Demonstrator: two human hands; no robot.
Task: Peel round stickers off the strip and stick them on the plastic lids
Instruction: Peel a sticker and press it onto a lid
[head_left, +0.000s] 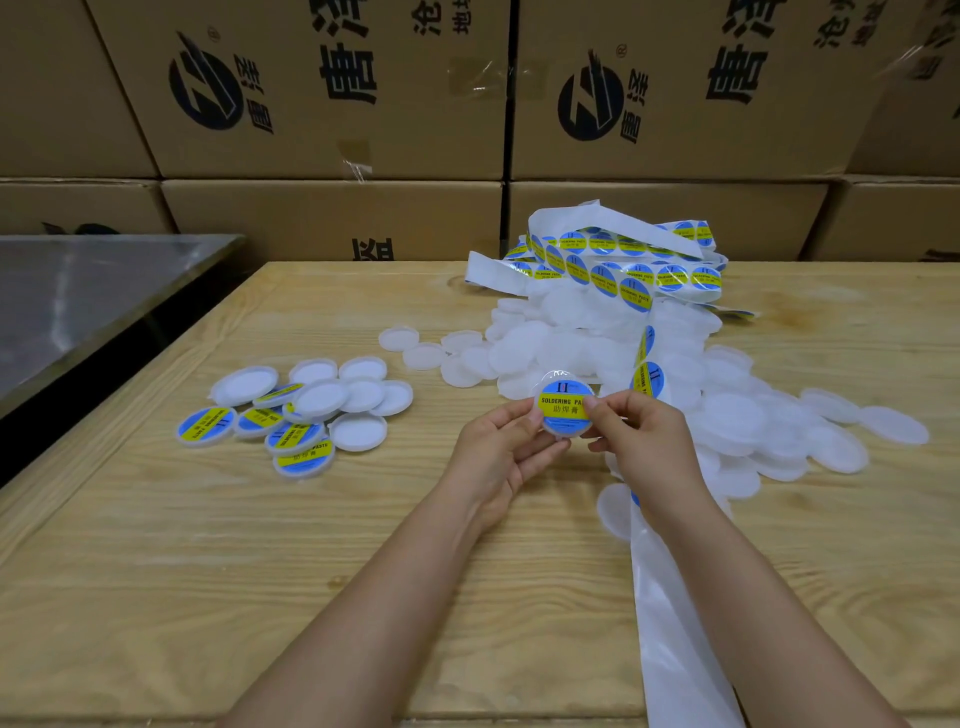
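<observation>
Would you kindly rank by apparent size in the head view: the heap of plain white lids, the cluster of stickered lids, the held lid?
1. heap of plain white plastic lids
2. cluster of blue-and-yellow stickered lids
3. round stickered lid, held

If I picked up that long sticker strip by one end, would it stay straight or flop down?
It would probably flop: the sticker strip lies in loose folds and loops over the plain lids. It likely weighs little, being thin paper; its peeled end trails limp across the table. It might drag lids along.
</observation>
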